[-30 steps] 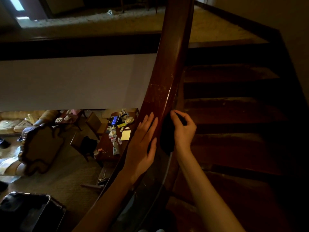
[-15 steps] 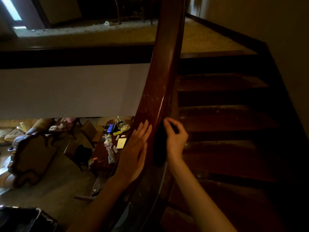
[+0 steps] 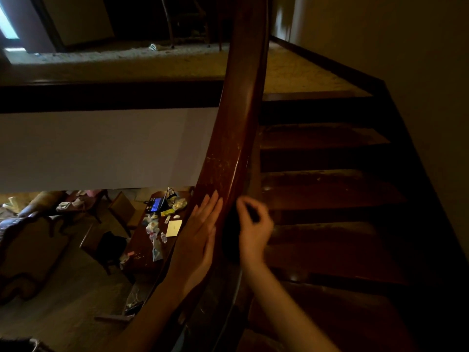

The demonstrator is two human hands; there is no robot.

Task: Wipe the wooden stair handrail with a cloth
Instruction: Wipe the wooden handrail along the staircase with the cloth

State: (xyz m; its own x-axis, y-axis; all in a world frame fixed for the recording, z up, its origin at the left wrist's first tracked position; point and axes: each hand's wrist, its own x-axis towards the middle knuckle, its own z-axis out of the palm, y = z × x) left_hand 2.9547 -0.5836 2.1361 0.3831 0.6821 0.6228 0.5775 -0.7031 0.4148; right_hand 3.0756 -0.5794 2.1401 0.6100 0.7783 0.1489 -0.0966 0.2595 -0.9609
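The dark reddish wooden handrail [image 3: 236,138] curves up through the middle of the view toward the landing. My left hand [image 3: 200,229] lies flat with straight fingers against the rail's left side. My right hand [image 3: 253,229] pinches a dark cloth [image 3: 231,237] and holds it against the rail's right side, level with the left hand. The cloth hangs down below the fingers, and its shape is hard to make out in the dim light.
Dark wooden stair treads [image 3: 330,189] climb on the right to a carpeted landing [image 3: 299,72], with a wall [image 3: 418,72] beyond. Below the rail on the left lies a room with a cluttered table [image 3: 157,229] and a sofa [image 3: 28,237].
The view has tilted and both hands sit lower in the picture than before. The right hand looks blurred with motion along the rail, still pinching the cloth. The left hand stays flat.
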